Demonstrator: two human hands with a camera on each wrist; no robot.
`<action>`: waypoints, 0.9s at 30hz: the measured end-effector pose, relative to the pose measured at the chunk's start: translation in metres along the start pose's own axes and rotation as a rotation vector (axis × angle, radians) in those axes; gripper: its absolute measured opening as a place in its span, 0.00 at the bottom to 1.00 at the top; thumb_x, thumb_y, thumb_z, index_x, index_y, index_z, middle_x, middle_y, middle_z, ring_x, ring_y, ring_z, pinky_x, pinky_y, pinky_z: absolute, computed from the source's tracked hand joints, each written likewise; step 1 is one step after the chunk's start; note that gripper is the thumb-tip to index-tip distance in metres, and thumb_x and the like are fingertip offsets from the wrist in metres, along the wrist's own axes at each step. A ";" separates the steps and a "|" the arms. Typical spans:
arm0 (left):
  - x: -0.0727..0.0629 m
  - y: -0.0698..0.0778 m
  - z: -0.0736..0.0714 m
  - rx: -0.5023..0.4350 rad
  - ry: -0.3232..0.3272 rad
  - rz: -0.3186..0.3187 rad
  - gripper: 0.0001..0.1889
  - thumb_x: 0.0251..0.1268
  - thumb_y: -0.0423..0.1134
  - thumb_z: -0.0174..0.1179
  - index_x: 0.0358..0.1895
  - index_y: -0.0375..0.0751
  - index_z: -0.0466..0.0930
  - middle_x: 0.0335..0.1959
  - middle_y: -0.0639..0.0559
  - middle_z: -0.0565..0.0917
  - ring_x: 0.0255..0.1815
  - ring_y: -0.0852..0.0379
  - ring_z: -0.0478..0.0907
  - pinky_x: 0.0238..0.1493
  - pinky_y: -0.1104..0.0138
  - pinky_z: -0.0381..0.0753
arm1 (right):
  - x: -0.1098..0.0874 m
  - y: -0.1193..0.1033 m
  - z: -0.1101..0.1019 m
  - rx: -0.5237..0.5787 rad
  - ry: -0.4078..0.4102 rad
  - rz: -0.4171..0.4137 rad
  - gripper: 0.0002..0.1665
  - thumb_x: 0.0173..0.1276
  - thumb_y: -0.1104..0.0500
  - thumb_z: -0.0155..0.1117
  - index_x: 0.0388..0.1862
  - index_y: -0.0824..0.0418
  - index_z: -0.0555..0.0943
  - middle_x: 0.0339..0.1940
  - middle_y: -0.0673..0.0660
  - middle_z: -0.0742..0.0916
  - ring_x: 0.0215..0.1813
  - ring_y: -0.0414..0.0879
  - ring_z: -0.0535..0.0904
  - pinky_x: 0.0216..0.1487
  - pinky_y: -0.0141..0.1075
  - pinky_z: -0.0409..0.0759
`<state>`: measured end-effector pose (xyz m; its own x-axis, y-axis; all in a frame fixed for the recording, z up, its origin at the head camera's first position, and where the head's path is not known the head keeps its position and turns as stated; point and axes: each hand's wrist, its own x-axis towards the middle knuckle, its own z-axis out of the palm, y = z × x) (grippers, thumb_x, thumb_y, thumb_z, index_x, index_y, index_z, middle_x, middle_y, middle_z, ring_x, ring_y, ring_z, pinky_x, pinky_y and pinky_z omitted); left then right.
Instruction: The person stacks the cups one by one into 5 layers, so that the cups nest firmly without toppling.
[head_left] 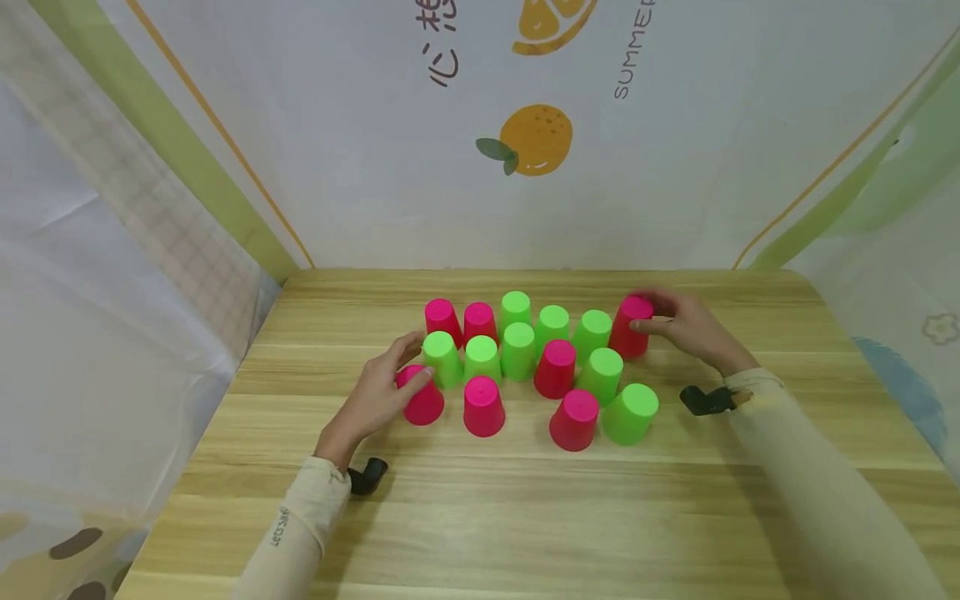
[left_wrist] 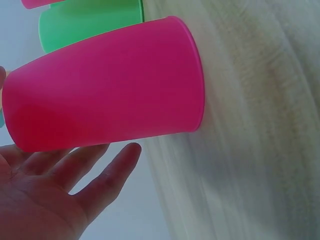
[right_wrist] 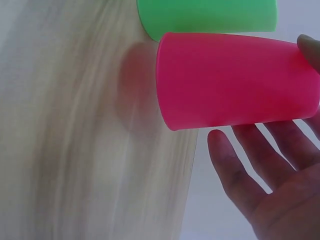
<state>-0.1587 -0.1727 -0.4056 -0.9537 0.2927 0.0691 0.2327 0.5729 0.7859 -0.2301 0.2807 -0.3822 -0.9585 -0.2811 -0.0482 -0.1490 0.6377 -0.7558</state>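
Note:
Upside-down plastic cups in pink and green stand grouped on the wooden table. My left hand [head_left: 371, 396] grips a pink cup [head_left: 422, 404] at the group's front left, thumb on its near side. The left wrist view shows this pink cup [left_wrist: 110, 90] with the fingers [left_wrist: 112, 175] along its side. At the far right, my right hand [head_left: 693, 332] holds another pink cup [head_left: 627, 335] near its closed end. In the right wrist view that cup [right_wrist: 235, 82] tilts beside a green cup [right_wrist: 210, 15], its rim slightly off the table.
Between the hands stand several more cups, among them a pink cup [head_left: 483, 408], a second pink cup [head_left: 575, 422] and a green cup [head_left: 632, 415] at the front. The wooden table [head_left: 525, 525] ends at a printed curtain [head_left: 390, 208] behind. Black mounts [head_left: 367, 477] sit at both wrists.

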 end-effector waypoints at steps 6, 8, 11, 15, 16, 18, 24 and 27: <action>0.001 -0.001 0.002 -0.001 -0.002 -0.006 0.33 0.73 0.43 0.59 0.76 0.37 0.59 0.73 0.39 0.72 0.74 0.39 0.70 0.71 0.44 0.73 | 0.016 -0.002 -0.005 0.022 -0.008 0.015 0.34 0.72 0.52 0.65 0.73 0.60 0.69 0.63 0.64 0.82 0.62 0.53 0.78 0.56 0.33 0.77; 0.002 -0.001 0.002 0.003 -0.005 -0.012 0.33 0.73 0.43 0.58 0.76 0.38 0.59 0.72 0.39 0.73 0.74 0.39 0.70 0.71 0.44 0.73 | 0.021 -0.003 -0.007 0.015 -0.002 0.010 0.33 0.72 0.53 0.65 0.72 0.61 0.70 0.61 0.65 0.82 0.59 0.50 0.79 0.54 0.30 0.78; 0.003 -0.001 0.004 0.011 0.000 -0.018 0.33 0.73 0.44 0.58 0.76 0.39 0.59 0.72 0.39 0.74 0.74 0.40 0.71 0.72 0.43 0.72 | 0.031 -0.004 -0.009 0.011 0.008 0.005 0.33 0.72 0.54 0.65 0.71 0.63 0.70 0.60 0.66 0.83 0.55 0.46 0.79 0.51 0.26 0.78; 0.004 0.001 0.004 0.010 0.006 -0.022 0.33 0.73 0.44 0.59 0.76 0.38 0.59 0.72 0.39 0.73 0.73 0.40 0.71 0.72 0.44 0.72 | 0.043 -0.006 -0.011 0.025 0.008 0.013 0.32 0.72 0.55 0.64 0.71 0.64 0.70 0.60 0.67 0.82 0.54 0.45 0.79 0.50 0.27 0.80; 0.005 0.001 0.005 0.009 0.005 -0.021 0.33 0.73 0.43 0.59 0.76 0.37 0.59 0.72 0.39 0.73 0.74 0.40 0.71 0.72 0.44 0.72 | 0.046 -0.006 -0.011 0.030 0.008 0.020 0.32 0.73 0.55 0.64 0.71 0.64 0.70 0.61 0.67 0.82 0.54 0.46 0.79 0.51 0.29 0.81; 0.006 0.003 0.004 0.007 0.001 -0.022 0.33 0.73 0.43 0.59 0.76 0.37 0.59 0.72 0.39 0.73 0.74 0.40 0.70 0.72 0.44 0.72 | 0.052 -0.006 -0.011 0.047 0.005 0.035 0.32 0.73 0.56 0.63 0.71 0.64 0.69 0.62 0.68 0.81 0.56 0.49 0.79 0.55 0.35 0.83; 0.010 0.006 0.001 0.015 -0.005 -0.017 0.33 0.72 0.42 0.59 0.75 0.37 0.59 0.73 0.39 0.72 0.74 0.40 0.70 0.71 0.45 0.74 | 0.065 -0.008 -0.010 0.076 -0.016 0.076 0.31 0.74 0.57 0.62 0.72 0.64 0.67 0.64 0.69 0.79 0.62 0.57 0.77 0.66 0.53 0.80; 0.011 0.006 0.000 0.019 -0.012 -0.019 0.33 0.72 0.41 0.59 0.76 0.37 0.59 0.74 0.40 0.71 0.75 0.40 0.69 0.69 0.46 0.76 | 0.071 -0.008 -0.008 0.087 -0.024 0.089 0.31 0.74 0.58 0.61 0.72 0.65 0.67 0.65 0.69 0.79 0.62 0.57 0.77 0.67 0.55 0.79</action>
<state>-0.1680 -0.1655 -0.4000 -0.9556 0.2908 0.0467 0.2182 0.5925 0.7754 -0.2990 0.2614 -0.3741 -0.9607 -0.2440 -0.1322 -0.0411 0.5963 -0.8017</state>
